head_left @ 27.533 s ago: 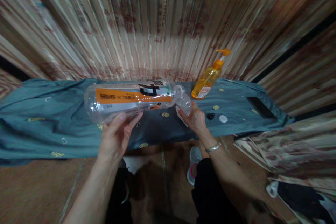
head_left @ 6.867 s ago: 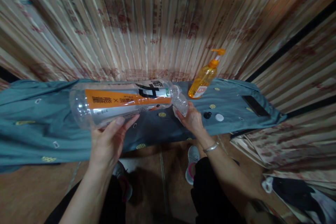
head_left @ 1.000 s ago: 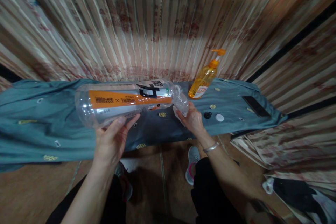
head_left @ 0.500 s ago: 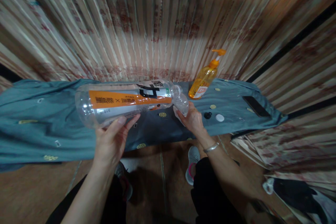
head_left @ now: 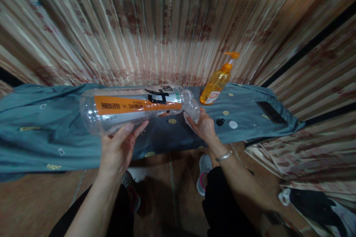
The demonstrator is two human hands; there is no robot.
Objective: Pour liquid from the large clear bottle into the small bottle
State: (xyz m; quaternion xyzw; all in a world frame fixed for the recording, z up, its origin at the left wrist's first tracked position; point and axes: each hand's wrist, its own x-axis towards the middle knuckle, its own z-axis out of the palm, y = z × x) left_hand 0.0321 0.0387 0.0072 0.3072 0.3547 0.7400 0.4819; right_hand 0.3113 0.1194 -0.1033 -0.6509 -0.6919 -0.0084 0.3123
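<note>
A large clear plastic bottle (head_left: pixel 133 106) with an orange and white label lies tilted sideways over the cloth, its neck to the right. My left hand (head_left: pixel 118 148) grips it from below near the base, thumb along the side. Close to the neck, my right hand (head_left: pixel 204 126) is closed on a small clear plastic bottle (head_left: pixel 192 110). The two mouths seem to meet, though the join is hard to make out. Much of the small bottle is hidden behind my fingers. Past them stands an amber pump bottle (head_left: pixel 215 85) with an orange pump top.
A blue-green patterned cloth (head_left: pixel 69 144) covers the narrow table. On its right side lie a black cap (head_left: pixel 220 122), a white cap (head_left: pixel 233 124) and a dark phone (head_left: pixel 271 112). Pleated curtains (head_left: pixel 167 26) hang behind and to the right; black poles slant at the sides.
</note>
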